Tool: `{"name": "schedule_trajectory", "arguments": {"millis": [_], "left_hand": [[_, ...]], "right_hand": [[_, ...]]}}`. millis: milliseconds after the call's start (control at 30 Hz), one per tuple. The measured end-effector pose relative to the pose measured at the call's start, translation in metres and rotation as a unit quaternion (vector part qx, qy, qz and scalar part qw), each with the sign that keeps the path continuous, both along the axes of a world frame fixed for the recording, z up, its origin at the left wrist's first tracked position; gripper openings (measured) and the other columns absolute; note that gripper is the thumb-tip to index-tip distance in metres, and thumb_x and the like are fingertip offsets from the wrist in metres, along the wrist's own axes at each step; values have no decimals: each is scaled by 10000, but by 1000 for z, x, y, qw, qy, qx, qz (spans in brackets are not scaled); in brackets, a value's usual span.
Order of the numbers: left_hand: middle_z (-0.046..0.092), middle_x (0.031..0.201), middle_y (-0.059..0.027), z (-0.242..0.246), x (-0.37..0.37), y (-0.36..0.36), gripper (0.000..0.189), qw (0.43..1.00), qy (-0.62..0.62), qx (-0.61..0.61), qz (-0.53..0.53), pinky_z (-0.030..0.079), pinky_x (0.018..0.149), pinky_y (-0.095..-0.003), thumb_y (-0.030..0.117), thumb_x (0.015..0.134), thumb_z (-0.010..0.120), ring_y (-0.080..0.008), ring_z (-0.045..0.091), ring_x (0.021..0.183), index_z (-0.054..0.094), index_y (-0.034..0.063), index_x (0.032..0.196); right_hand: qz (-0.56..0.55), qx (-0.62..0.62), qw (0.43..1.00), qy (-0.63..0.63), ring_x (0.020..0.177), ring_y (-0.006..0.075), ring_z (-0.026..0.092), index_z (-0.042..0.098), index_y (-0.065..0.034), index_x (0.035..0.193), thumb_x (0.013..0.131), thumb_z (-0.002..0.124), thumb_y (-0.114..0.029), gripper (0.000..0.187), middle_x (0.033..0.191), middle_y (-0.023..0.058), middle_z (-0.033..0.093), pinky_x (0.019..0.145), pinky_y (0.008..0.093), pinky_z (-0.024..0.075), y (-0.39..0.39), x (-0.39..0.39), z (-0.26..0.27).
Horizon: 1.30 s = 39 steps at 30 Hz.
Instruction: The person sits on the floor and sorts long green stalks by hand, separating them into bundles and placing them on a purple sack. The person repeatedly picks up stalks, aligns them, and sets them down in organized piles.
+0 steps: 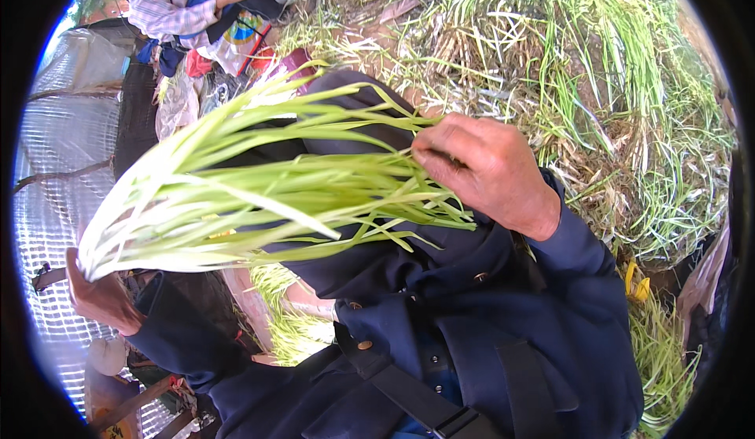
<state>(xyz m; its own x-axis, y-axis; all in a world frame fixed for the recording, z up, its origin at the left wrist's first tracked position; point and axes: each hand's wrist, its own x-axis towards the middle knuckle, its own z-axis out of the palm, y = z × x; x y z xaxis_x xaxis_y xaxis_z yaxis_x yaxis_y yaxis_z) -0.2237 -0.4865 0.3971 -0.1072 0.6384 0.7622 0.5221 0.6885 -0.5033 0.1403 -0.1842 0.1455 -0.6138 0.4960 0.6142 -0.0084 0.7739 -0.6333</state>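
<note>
A bunch of pale, yellow-green leafy stalks [283, 197], which look like garlic chives, stretches across my lap. My left hand [100, 297], at the far left, grips its whitish base end. Over at the tip end, my right hand [489, 167] pinches a few leaf ends between thumb and fingers. Other leaves of the bunch fan out loosely below the right hand, slightly blurred. My dark trouser leg [354, 132] shows beneath the stalks, and part of my lap is hidden by them.
A large heap of green leaves and dry husks [590, 73] spreads at the upper right. More cut leaves [660, 362] lie at the lower right. Another person [177, 8] sits at the upper left near plastic bags [177, 105]. Translucent sheeting [65, 138] lines the left side.
</note>
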Motion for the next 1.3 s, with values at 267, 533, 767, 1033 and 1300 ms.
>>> {"name": "schedule_trajectory", "arguments": {"millis": [267, 533, 767, 1033, 1300], "left_hand": [[753, 895, -128, 55, 6, 89, 309, 998, 66, 15, -9, 541, 655, -369, 218, 900, 729, -278, 748, 771, 729, 166, 1204], [769, 924, -110, 59, 16, 157, 377, 997, 64, 46, -4, 556, 673, -383, 323, 914, 690, -263, 755, 792, 709, 218, 1276], [648, 662, -84, -65, 75, 133, 152, 996, 1, -63, -68, 462, 541, -369, 225, 839, 816, -244, 633, 570, 731, 107, 882], [518, 587, -60, -107, 44, 42, 187, 990, 25, -90, -109, 406, 508, -379, 251, 817, 821, -225, 504, 517, 720, 101, 768], [404, 550, -76, -119, 29, 7, 471, 985, 70, -80, -135, 386, 579, -372, 302, 832, 817, -256, 461, 512, 467, 82, 607]], "right_hand": [[-141, -227, 961, 74, 597, 93, 593, 715, 4, 908, 924, 700, -116, 121, 733, 55, 689, 532, 269, 486, 53, 23, 13], [-293, -304, 902, 87, 701, 88, 614, 755, -78, 1091, 931, 746, -278, 257, 840, 53, 722, 654, 263, 529, 130, 73, -42], [-347, -337, 875, 1, 606, 23, 472, 711, -18, 1081, 946, 753, -202, 232, 747, -22, 677, 543, 204, 381, 124, 108, -119], [-290, -309, 893, -153, 527, 147, 388, 672, -6, 807, 1020, 621, -363, 419, 580, 44, 458, 535, 352, 348, 100, 127, -151], [-252, -183, 949, -48, 615, 129, 613, 744, -49, 983, 960, 706, -235, 192, 684, 87, 665, 560, 295, 479, 86, 93, -144]]}}
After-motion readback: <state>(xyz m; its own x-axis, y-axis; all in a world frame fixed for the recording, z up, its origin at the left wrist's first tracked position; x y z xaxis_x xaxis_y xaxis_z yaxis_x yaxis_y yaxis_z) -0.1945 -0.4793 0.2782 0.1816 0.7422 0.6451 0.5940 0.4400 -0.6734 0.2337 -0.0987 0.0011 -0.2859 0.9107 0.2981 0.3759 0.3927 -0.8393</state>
